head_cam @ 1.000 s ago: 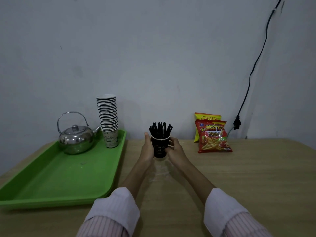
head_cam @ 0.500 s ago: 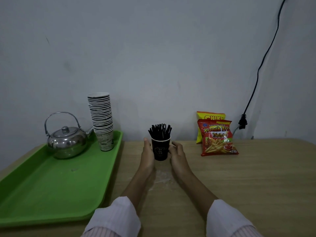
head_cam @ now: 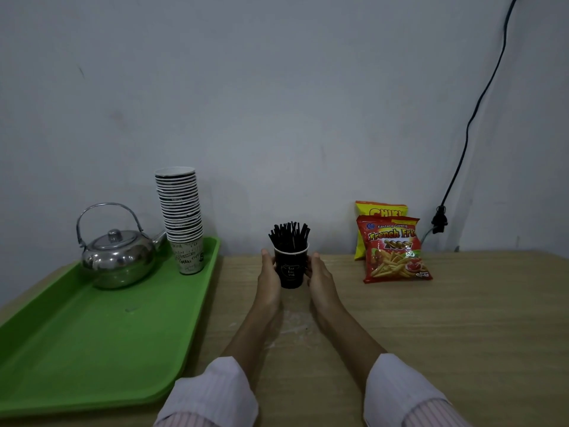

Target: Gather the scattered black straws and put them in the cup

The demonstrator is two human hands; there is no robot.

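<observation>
Now, cup: a small black paper cup stands upright on the wooden table, at the far middle, close to the grey wall
Straws: a bundle of black straws stands in the cup, long axis roughly upright, tops fanning out a little above the rim; no loose straws show on the table
Left hand: the left hand lies at the cup's left side, fingers curved round the wall and touching it; a light cupping hold, not a tight grip
Right hand: the right hand lies at the cup's right side in the same way, fingers bent round the far side, thumb near the rim
Key relation: the cup sits directly between the two hands, just beyond the palms; both are equally near, so either could lift or let go
Tray: a green tray lies to the left, well apart from the cup
Kettle: a shiny steel kettle sits at the far end of the tray
Stacked cups: a tall stack of paper cups stands just right of the kettle, on the tray's far right corner
Snacks: two snack bags lean against the wall to the right
Progress: the gathering looks finished; what seems left is to steady the cup and draw the hands straight back
Risk: a sideways nudge could tip the cup
</observation>
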